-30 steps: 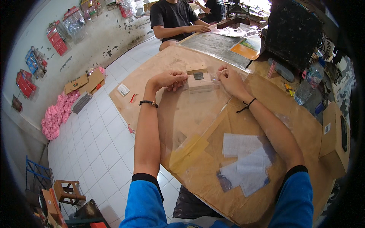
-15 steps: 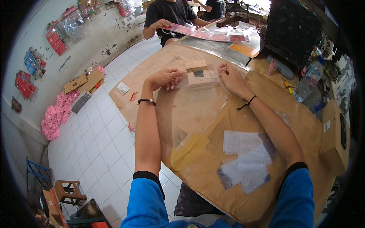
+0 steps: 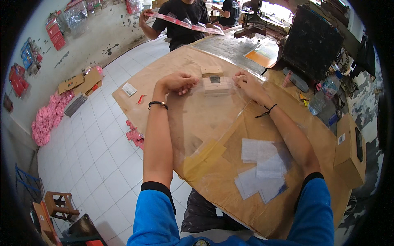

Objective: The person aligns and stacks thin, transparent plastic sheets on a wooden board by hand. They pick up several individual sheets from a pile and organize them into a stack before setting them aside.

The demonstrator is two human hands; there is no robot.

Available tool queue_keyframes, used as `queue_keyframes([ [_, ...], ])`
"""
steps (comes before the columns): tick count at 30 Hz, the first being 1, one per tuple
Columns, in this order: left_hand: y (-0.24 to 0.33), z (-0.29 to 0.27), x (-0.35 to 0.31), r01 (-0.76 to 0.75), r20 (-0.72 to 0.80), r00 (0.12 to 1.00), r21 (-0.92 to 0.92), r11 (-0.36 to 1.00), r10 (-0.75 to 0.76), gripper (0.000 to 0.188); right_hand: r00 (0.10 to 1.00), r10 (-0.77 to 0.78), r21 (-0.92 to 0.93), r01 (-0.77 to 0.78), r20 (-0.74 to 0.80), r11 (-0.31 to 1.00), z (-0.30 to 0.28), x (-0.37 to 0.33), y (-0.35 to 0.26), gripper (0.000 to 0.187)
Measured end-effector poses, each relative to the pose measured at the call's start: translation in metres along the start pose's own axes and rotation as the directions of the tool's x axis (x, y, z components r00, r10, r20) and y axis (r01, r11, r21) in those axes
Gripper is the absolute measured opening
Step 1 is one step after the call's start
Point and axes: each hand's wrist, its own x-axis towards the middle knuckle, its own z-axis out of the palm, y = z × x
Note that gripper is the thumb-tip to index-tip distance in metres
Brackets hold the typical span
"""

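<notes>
A small wooden block jig [image 3: 216, 87] stands at the far part of the brown-covered table, with a dark square patch [image 3: 214, 79] on its top and a second wooden piece [image 3: 211, 71] behind. Thin clear plastic film [image 3: 200, 88] stretches across the block. At its left end my left hand [image 3: 180, 83] is closed, fingertips pinching the film's edge. My right hand [image 3: 247, 83] is curled closed at the right end, thumb and fingers together on the film. Both hands stay just beside the block, one on each side.
Translucent plastic pouches [image 3: 262, 168] lie in an overlapping pile on the table [image 3: 213, 172] near me. A cardboard box [image 3: 349, 149] and a water bottle [image 3: 325, 93] stand at the right. Across the table a person [image 3: 184, 20] holds a long red-and-clear strip [image 3: 184, 23].
The person across has raised the long red strip off the table and shifted it left. My hands keep nearly the same place at the block; the view has turned slightly.
</notes>
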Motion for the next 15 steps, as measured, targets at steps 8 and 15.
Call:
queue_keyframes([
  [8,-0.007,-0.006,0.005,-0.015,0.069,0.998,-0.025,1.0,0.016,0.029,0.996,-0.052,0.021,0.051,0.078,0.998,0.003,-0.009,-0.01,0.026],
  [15,-0.004,-0.003,0.003,-0.01,0.059,0.998,0.001,1.0,0.01,0.03,0.997,-0.036,0.064,0.033,0.061,0.997,0.001,-0.011,-0.015,0.025],
])
